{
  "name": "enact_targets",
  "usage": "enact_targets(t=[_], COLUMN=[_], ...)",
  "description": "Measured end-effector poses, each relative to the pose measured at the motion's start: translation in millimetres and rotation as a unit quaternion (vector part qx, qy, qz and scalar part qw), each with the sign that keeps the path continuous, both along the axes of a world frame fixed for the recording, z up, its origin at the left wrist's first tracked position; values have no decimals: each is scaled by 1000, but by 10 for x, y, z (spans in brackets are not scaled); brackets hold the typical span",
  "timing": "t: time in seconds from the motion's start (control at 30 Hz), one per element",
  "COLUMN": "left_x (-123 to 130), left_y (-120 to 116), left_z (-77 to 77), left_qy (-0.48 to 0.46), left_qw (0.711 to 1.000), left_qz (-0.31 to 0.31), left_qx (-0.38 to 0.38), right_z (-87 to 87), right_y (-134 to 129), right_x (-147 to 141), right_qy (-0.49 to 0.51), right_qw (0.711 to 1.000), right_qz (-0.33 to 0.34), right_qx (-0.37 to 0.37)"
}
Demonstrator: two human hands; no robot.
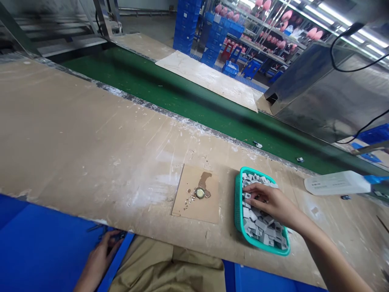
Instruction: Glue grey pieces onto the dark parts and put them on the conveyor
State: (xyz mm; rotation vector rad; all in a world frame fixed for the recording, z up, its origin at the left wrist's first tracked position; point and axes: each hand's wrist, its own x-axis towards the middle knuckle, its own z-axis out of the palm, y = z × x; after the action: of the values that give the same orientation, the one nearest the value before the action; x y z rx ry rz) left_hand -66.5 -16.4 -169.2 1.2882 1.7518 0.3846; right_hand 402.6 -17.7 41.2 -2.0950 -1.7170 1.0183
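The basket (238,207) looks glossy plastic, the pieces (260,225) inside matt plastic, the pad (211,213) dull cardboard, the worktop (100,162) scuffed

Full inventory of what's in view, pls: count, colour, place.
Worktop: 1, tan, foreground
Cardboard: 1, brown, mid-worktop
Wet patch: 1, dark brown, on cardboard
Cap-like disc: 1, cream, dark rim, at wet patch
Basket: 1, teal, right of cardboard
Small pieces: many, grey-white, in basket
Bottle: 1, whitish, blue top, lying at right
Belt: 1, green, beyond worktop
Loose parts: at least 2, greyish, on belt
Board: 1, off-white, belt's far side
Metal housing: 1, silver-grey, upper right
Cables: 2 visible, black, right
Crates: stacks, blue, background
Pink items: many, background
Bin: 1, blue, lower left
Trousers: khaki, bottom
Left hand: 1, at bin's right edge
Right hand: 1, in basket, fingers among pieces
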Motion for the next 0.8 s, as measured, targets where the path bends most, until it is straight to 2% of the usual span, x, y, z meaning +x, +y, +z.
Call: enact_targets(t=[0.13,0.23,0.33,0.4,0.47,0.57,0.63,0.7,0.8], left_x=[21,1,-20,-21,-14,2,18,50,145], left_y=[0,-10,-12,-12,-19,-54,-93,-137,-196], left_z=[54,109,205,314,458,698,853,1004,1218], left_qy=[26,46,32,-64,-178,-269,-303,-334,-361], left_qw=[998,997,995,990,956,883,854,842,842], left_qz=[-57,-40,42,125,230,367,406,403,363], left_qx=[3,55,86,33,-49,-113,-119,-131,-171], right_z=[47,105,164,193,204,176,133,80,-4], right_y=[61,57,1,-37,-54,-35,-2,38,102], right_x=[-26,-40,-48,-65,-104,-213,-314,-437,-644], right_qy=[-17,65,184,239,285,333,328,300,224], right_qw=[999,994,970,950,935,919,921,936,968], right_qz=[-29,-83,-160,-200,-213,-210,-206,-178,-72], right_qx=[-4,-19,-19,-15,-7,19,35,46,89])
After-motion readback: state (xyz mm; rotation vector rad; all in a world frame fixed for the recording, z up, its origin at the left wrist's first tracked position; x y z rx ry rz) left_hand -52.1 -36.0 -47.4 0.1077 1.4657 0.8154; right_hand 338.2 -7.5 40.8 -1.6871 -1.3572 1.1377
